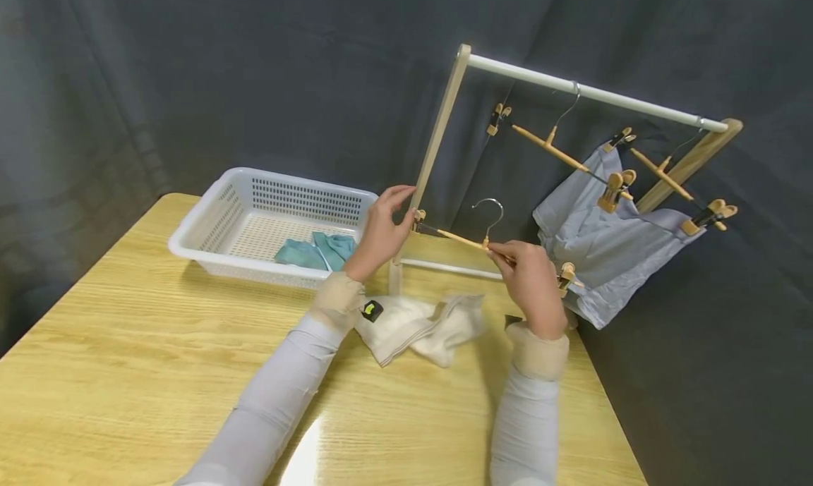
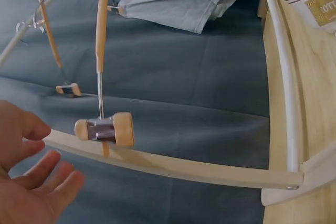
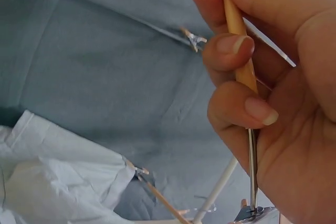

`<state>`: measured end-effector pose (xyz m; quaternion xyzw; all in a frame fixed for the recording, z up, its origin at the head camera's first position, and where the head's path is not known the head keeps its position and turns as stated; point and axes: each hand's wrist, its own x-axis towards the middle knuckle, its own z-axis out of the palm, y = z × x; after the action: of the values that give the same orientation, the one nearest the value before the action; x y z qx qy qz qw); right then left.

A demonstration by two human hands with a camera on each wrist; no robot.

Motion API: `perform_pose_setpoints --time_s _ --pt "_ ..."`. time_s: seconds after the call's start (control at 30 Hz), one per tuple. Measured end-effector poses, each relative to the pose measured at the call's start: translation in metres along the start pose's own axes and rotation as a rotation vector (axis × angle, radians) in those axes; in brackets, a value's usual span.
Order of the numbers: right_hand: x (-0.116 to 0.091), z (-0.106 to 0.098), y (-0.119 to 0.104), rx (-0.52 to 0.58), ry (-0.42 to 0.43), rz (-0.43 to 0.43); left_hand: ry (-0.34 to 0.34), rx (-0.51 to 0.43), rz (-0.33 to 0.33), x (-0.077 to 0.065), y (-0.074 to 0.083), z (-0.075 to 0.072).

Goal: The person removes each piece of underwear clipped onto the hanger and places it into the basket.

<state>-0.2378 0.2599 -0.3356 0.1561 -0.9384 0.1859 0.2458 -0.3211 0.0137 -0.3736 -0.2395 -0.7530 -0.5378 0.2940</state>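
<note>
My right hand [image 1: 530, 278] grips the wooden bar of a clip hanger [image 1: 460, 240] near its middle, just beside the metal hook [image 1: 497, 214]. In the right wrist view, its fingers [image 3: 236, 106] curl round the bar. My left hand [image 1: 381, 232] is at the hanger's left end, next to the clip [image 2: 107, 129]. Seen from the left wrist, its fingers [image 2: 44, 174] are spread loosely, apart from that clip. Below the hanger, a crumpled white garment [image 1: 438, 334] with a black label [image 1: 372, 310] lies on the table.
A wood-and-white drying rack [image 1: 438, 126] stands behind the hands. From its top rail hang a bare clip hanger [image 1: 549, 146] and another holding light blue shorts [image 1: 610, 232]. Left of it sits a white plastic basket [image 1: 184, 245] with teal cloth [image 1: 317, 252] inside.
</note>
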Motion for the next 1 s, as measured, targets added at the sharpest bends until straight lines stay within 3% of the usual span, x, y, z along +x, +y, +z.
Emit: perform_pose_setpoints --time_s 0.07,0.23,0.63,0.8,1.0 --pt "-0.001 -0.002 0.002 -0.021 -0.015 0.036 -0.001 -0.008 -0.053 0.002 -0.003 0.004" --pt "-0.003 -0.007 0.008 -0.047 -0.053 0.103 0.011 -0.01 -0.108 0.007 -0.012 0.015" --pt "-0.012 -0.023 0.025 -0.068 -0.073 0.224 0.105 -0.067 -0.169 0.018 -0.024 0.037" --pt "-0.02 -0.035 0.028 -0.131 -0.061 0.321 0.058 -0.043 -0.169 0.02 -0.027 0.036" --pt "-0.025 -0.043 0.031 -0.188 -0.059 0.458 -0.028 0.076 -0.122 0.024 -0.029 0.032"
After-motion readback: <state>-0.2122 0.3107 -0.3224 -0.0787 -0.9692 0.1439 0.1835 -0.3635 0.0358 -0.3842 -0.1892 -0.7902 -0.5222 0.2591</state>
